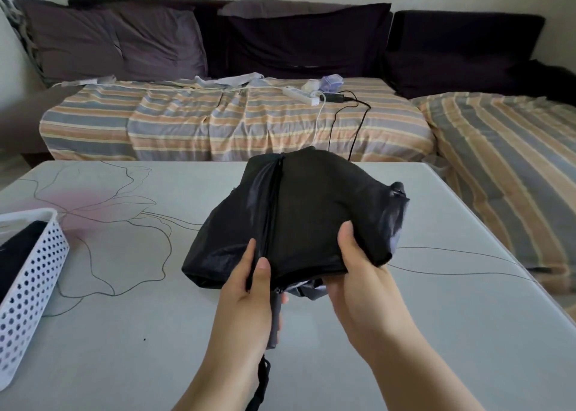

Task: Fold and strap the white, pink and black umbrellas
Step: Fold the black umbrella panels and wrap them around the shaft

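1. The left hand (249,289) grips the black umbrella (290,217) at its near end, thumb laid along a dark rib on top, fingers curled around the grey handle (274,320) below.
2. The right hand (358,273) holds the near right edge of the umbrella's cloth, thumb pressed on top, fingers tucked beneath the fabric.
3. The umbrella is collapsed but loose, a slack dome of thin, slightly glossy black fabric, held just above the middle of the table (156,332). Its far tip points toward the sofa. A flap of cloth sticks up at the right side, showing a grey underside.
4. A black wrist cord (261,379) hangs from the bottom of the handle, between the forearms.
5. The table is smooth and pale grey, printed with thin dark line drawings of large petals and a faint pink blush on the left.
6. At the left edge of the table stands a white plastic basket (34,273) with round holes in its walls; something dark lies inside, too hidden to identify.
7. Beyond the table is a sofa (237,120) draped in wrinkled cloth striped orange, grey and cream, with dark purple cushions (118,39) against the wall.
8. On the sofa seat lies a white power strip (300,95) with black and white cables trailing from it.
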A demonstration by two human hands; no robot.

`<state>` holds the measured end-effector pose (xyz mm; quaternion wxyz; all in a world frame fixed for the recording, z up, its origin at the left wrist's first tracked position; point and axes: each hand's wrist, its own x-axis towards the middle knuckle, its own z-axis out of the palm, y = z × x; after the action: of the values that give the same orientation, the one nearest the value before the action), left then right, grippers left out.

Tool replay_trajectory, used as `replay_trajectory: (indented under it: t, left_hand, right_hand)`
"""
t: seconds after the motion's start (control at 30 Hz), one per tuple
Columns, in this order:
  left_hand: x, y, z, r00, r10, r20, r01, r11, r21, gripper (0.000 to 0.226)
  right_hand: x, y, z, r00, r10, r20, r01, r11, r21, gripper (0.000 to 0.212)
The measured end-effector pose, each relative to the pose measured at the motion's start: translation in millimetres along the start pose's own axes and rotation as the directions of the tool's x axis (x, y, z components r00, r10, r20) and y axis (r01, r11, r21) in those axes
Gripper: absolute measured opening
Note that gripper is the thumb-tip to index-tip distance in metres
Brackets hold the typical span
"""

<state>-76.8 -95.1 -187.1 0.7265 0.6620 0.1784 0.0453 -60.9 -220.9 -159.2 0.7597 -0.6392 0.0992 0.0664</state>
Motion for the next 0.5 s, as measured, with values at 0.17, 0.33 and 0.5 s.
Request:
replay_trajectory:
  t: [0.17,0.33,0.5]
  left_hand:
    - [-8.7,-1.5,-9.3,0.925,-0.193,0.328,0.244,0.962,-0.120,0.034]
    - [-8.9,2.7,4.4,0.930,-0.186,0.318,0.198,0.980,-0.005,0.031]
    - [-20.9,-2.3,4.3,0.958,-0.093,0.272,0.076,0.994,0.073,0.019]
  right_hand:
    - [-0.4,-6.5,17.2,0.971,-0.037,0.238,0.033,0.999,0.018,0.057]
    - [6.1,-13.2,19.1,0.818,-0.090,0.568,0.342,0.871,-0.354,0.087]
    - [15.8,-23.1,20.8,0.857,-0.136,0.497,0.430,0.720,-0.545,0.051]
